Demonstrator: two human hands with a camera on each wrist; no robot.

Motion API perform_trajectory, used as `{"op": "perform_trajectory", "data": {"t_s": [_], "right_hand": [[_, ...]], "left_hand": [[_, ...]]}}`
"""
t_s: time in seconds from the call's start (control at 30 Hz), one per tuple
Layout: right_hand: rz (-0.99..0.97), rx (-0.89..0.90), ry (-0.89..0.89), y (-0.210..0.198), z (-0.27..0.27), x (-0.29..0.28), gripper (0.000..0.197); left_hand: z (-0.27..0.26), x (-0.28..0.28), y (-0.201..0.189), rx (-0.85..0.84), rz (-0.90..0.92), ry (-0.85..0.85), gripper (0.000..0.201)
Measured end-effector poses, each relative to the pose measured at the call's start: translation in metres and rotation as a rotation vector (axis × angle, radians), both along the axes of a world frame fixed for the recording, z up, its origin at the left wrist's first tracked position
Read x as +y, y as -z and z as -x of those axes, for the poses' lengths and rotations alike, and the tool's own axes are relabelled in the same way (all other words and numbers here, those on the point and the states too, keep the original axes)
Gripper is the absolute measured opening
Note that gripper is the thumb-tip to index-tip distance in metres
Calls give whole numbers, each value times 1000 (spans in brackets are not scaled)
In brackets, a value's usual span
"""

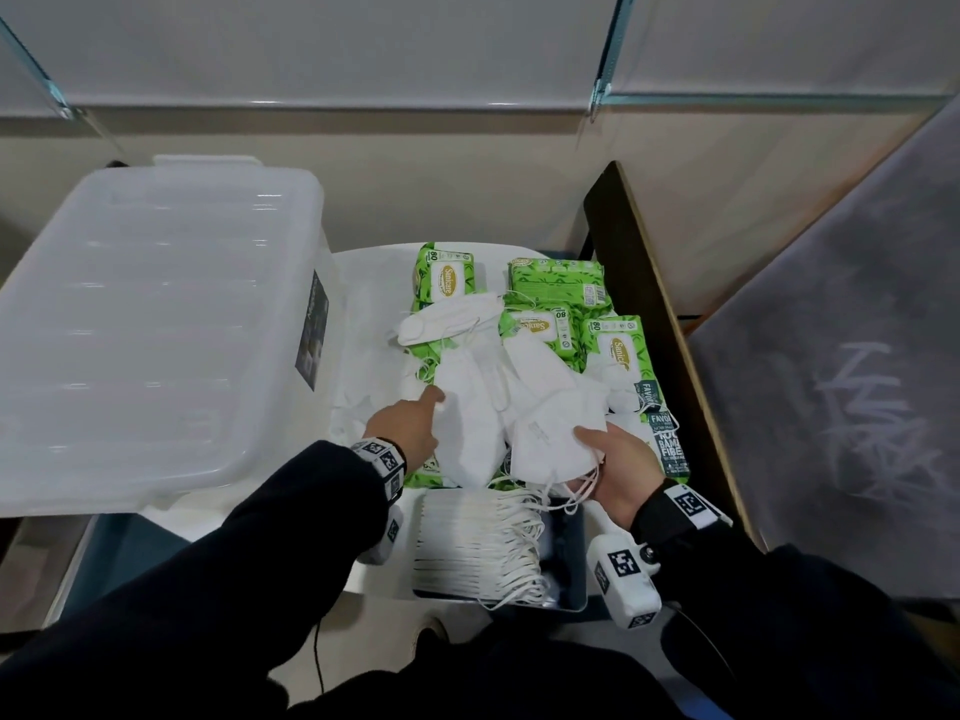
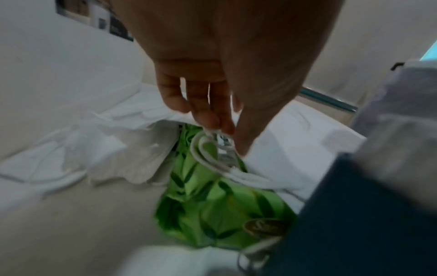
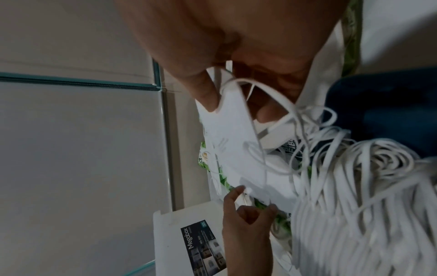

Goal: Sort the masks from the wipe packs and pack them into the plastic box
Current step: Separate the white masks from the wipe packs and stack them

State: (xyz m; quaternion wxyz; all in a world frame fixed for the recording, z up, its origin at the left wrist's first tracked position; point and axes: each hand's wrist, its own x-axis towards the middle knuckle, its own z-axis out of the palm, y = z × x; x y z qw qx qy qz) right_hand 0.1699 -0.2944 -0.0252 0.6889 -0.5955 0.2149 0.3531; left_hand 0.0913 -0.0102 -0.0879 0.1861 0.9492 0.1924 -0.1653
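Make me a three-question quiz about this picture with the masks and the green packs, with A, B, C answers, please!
1. Where is the tidy stack of masks?
A. Near the person, in front of the pile
B. On the big box's lid
C. On the floor

2. What colour are the wipe packs?
A. Blue
B. Green
C. Red

3. What is the right hand doing?
A. Resting flat and empty
B. Pointing at the wall
C. Holding a white mask

Answers:
1 A, the stack sits just below the mixed pile, closest to the person.
2 B, the packs have green leaf wrappers.
3 C, its thumb and fingers pinch the mask, as the right wrist view shows; the left hand pinches another mask.
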Motion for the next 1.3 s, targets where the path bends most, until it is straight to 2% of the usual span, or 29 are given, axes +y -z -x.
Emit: {"op": "perform_trajectory", "data": {"t_s": [0.07,0.1,0.2,0.27,0.37,0.43,0.47,0.5,0.57,0.67,0.73,0.8,0.87,0.93,1.0,1.07,1.13,1.2,1.27,1.3], "right_hand": [[35,-7,13,0,-2,-1,31],[43,-14,24,2,-3,-2,34],[61,-10,37,3,-2,-3,35],[73,-17,-21,-1,0,-1,28],[45,-57,-96,-5,5,2,23],[49,-94,-109,-9,7,4,23],[63,-122,-101,-12,8,4,21],[83,-151,-88,-14,9,4,19],[141,-239,-82,-18,10,4,15],[181,-389,-97,-28,18,13,16],[161,-427,-83,-38,24,25,17],[81,-413,-59,-44,33,41,16],[-22,-352,-12,-47,43,53,13],[-82,-357,-27,-52,52,60,24],[-90,-472,-94,-58,59,62,17],[-75,-519,-131,-61,62,59,27],[-53,-533,-156,-60,64,55,32],[-40,-551,-214,-61,67,54,31],[-76,-565,-262,-62,71,54,29],[-97,-558,-273,-62,72,55,29]], "left_hand": [[-3,5,-2,-44,-21,-30,38],[-4,7,-2,-66,-13,-36,35],[-6,4,-3,-92,3,0,50],[-9,-6,-5,-37,15,-5,61],[-14,-18,-5,51,24,-63,62],[-16,-19,-11,43,78,-115,49],[-16,-19,-18,6,121,-138,36],[-16,-18,-27,-56,166,-158,22],[-12,-17,-51,-207,245,-193,15],[-1,-26,-93,-438,250,-158,18],[8,-42,-118,-510,229,-79,22],[14,-62,-132,-491,313,-10,35],[17,-79,-137,-445,477,4,48],[20,-86,-139,-440,591,-33,44],[24,-82,-143,-453,623,-60,35],[30,-73,-150,-487,578,-77,27],[35,-60,-156,-611,387,-58,25],[36,-47,-158,-712,320,1,48],[37,-40,-159,-670,430,63,72],[38,-38,-160,-622,497,70,74]]}}
